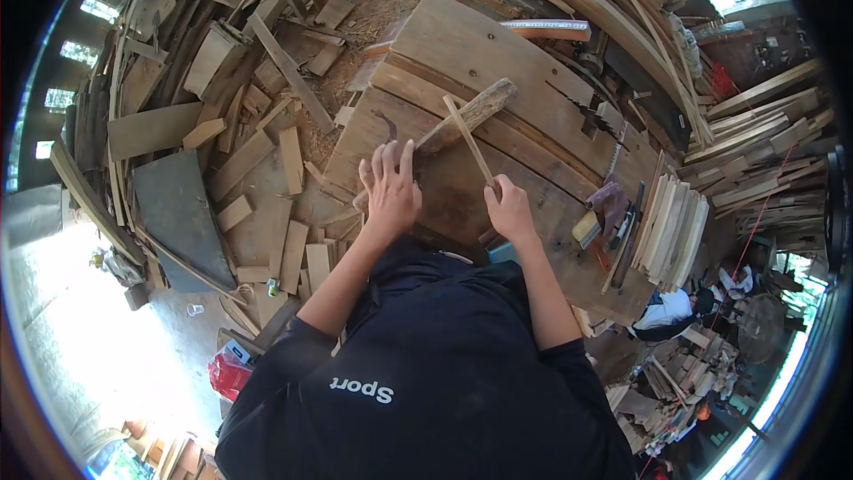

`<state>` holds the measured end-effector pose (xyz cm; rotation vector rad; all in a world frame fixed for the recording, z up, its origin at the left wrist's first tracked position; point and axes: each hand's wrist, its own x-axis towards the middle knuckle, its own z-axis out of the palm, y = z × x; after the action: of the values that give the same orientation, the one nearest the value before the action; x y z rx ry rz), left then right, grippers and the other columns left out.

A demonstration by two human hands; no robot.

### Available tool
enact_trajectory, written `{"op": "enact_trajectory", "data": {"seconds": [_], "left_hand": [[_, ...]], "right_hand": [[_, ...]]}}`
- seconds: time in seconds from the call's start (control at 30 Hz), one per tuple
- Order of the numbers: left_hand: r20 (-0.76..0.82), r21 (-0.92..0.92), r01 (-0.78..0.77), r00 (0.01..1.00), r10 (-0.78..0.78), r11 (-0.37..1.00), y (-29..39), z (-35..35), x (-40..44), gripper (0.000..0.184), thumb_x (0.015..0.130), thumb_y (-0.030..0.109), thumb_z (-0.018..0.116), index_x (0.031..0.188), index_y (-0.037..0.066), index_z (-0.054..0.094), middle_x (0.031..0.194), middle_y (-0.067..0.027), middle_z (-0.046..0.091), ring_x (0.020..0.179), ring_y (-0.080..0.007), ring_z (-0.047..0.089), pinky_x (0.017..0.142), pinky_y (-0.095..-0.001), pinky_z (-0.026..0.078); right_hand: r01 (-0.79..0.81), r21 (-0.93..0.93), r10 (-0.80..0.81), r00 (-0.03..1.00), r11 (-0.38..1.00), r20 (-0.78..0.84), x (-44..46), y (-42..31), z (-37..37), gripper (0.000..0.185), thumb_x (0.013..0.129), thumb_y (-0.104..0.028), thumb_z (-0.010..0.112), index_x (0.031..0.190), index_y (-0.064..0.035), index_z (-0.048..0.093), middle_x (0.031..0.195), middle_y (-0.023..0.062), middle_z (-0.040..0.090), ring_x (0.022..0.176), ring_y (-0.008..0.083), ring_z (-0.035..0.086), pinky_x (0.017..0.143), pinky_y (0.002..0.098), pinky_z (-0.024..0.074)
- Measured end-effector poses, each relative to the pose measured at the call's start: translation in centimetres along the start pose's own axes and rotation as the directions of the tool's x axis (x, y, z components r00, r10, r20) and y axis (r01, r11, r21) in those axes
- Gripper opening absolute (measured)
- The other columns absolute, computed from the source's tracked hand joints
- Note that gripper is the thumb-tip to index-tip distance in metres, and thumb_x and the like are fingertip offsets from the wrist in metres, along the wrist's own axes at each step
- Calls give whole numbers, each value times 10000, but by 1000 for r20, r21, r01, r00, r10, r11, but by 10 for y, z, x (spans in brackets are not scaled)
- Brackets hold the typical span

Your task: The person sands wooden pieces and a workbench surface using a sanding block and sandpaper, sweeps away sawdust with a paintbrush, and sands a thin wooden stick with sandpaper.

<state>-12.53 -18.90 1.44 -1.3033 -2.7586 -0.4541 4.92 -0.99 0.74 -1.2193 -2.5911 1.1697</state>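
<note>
My right hand (511,208) is closed around the lower end of a thin wooden strip (468,138), which points up and away to the left. The strip's upper part crosses over a rough, bark-edged piece of wood (484,107) lying slanted on the wooden workbench (444,36). At the near end of that rough piece is my left hand (392,193), its fingers spread and pointing away from me. Whether those fingertips touch the rough wood I cannot tell. A dark curved object (387,126) lies on the bench just beyond them.
A toothed saw blade (586,116) sticks up from the bench on the right. Near it lie hand tools (609,213) and a stack of thin wood strips (671,227). Offcuts (291,160) litter the floor at left, beside a dark panel (182,218).
</note>
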Motion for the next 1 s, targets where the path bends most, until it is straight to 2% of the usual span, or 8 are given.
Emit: {"op": "enact_trajectory", "data": {"seconds": [0.17, 0.37, 0.47, 0.6, 0.8, 0.9, 0.97, 1.0], "left_hand": [[155, -220, 70, 987, -36, 973, -28, 14, 12, 626, 859, 356, 761, 1375, 43, 595, 1348, -160, 562, 1299, -342, 481, 1106, -483, 336], [88, -340, 72, 995, -45, 938, -18, 2, 20, 334, 775, 224, 843, 980, 64, 634, 1215, -124, 580, 1226, -329, 508, 1028, -465, 374], [19, -361, -49, 998, 60, 931, -9, -4, 19, 331, 764, 176, 840, 939, 90, 572, 1146, -107, 574, 1166, -326, 525, 984, -464, 385], [77, -376, -15, 996, 48, 927, -16, 15, 16, 383, 776, 195, 829, 1086, 116, 619, 1150, -119, 568, 1138, -332, 539, 985, -470, 391], [165, -338, 62, 986, -6, 939, -10, 17, 20, 514, 861, 341, 765, 1308, 125, 633, 1170, -136, 571, 1158, -335, 545, 1005, -475, 396], [184, -319, 50, 983, 10, 946, -8, 15, 24, 547, 881, 377, 747, 1352, 131, 621, 1183, -137, 575, 1171, -331, 545, 1008, -475, 395], [203, -315, 61, 979, 5, 947, -7, 14, 23, 558, 878, 380, 753, 1364, 140, 619, 1193, -140, 575, 1179, -331, 544, 1015, -474, 392], [207, -314, 64, 978, 2, 947, -7, 14, 23, 555, 878, 381, 753, 1363, 145, 620, 1193, -142, 577, 1181, -330, 545, 1020, -473, 387]], "right_hand": [[48, -68, -49, 999, 997, -10, -2, 6, 4, 237, 955, -237, 640, 1010, -6, 631, 958, 256, 701, 954, 466, 664, 833, 536, 520], [19, -127, -24, 999, 992, -35, -1, 12, -7, 237, 936, -231, 658, 1011, -7, 634, 970, 242, 689, 968, 451, 657, 840, 525, 525], [13, -125, -16, 1000, 992, -19, -2, 25, -17, 242, 931, -232, 665, 1015, -7, 635, 978, 237, 686, 968, 445, 659, 840, 520, 527], [-17, -156, 6, 997, 988, -73, -10, 28, -28, 229, 921, -212, 673, 1021, -8, 637, 1005, 219, 685, 979, 426, 660, 852, 506, 530], [104, -243, -167, 951, 965, -259, -7, 20, -47, 192, 885, -126, 700, 1050, -38, 657, 1105, 169, 669, 1118, 384, 612, 923, 467, 520], [300, -240, -360, 894, 923, -267, -12, -40, -82, 171, 872, -103, 704, 1032, -50, 678, 1121, 142, 662, 1155, 369, 583, 970, 444, 507], [529, -199, -565, 768, 825, -300, -25, -106, -121, 124, 866, -60, 693, 986, -34, 687, 1092, 131, 654, 1027, 336, 634, 904, 444, 545], [603, 73, -561, 775, 794, -290, -41, -132, -140, 140, 846, -67, 726, 975, -49, 675, 1077, 116, 660, 978, 321, 632, 855, 457, 553]]}}
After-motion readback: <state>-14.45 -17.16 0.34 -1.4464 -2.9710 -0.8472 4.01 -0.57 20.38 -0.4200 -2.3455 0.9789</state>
